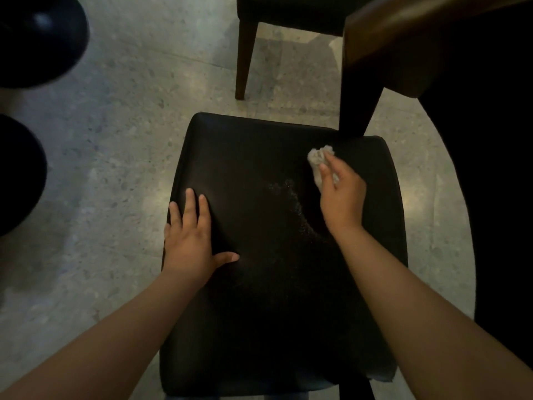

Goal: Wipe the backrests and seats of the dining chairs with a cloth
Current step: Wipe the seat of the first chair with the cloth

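Midway through one seat, by the look of it: small crumpled pale cloth (319, 160) pinched under right hand (341, 194) near far right corner of black padded leather chair seat (259, 157), left hand (191, 235) spread flat bracing left edge; pale speckles (291, 203) left mid-seat, backrest out of view, second dark wooden-legged chair (288, 13) beyond probably pending
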### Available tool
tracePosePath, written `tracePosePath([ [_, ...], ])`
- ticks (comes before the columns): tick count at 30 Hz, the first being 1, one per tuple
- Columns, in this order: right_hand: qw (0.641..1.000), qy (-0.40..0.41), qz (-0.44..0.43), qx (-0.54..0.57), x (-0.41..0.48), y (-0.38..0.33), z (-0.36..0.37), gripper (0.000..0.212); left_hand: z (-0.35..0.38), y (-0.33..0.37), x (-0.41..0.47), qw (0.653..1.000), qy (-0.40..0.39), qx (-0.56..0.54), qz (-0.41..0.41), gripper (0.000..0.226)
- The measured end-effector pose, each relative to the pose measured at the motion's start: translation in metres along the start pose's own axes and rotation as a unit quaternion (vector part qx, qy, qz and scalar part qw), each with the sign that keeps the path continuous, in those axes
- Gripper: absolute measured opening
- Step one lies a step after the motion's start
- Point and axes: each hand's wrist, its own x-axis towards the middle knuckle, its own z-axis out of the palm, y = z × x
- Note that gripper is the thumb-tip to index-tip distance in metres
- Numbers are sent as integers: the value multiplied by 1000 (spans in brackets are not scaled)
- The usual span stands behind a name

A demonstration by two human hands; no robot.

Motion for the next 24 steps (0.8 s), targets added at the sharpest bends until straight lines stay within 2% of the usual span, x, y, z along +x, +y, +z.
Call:
tracePosePath([
  [6,999,-32,36,-7,-5,-10,31,36,0,2,2,1000,-9,23,-5,134],
  [11,988,-151,-24,14,-52,-7,36,35,2,2,1,1000,-6,25,-7,133],
  [17,999,-36,5,8,-7,-14,13,35,0,2,1,1000,-13,19,-3,132],
  [21,998,-50,33,-11,0,-14,25,36,-1,3,0,1000,-13,19,-7,132],
  [24,996,-82,2,-24,-28,-15,42,36,0,3,0,1000,-11,23,-7,132],
])
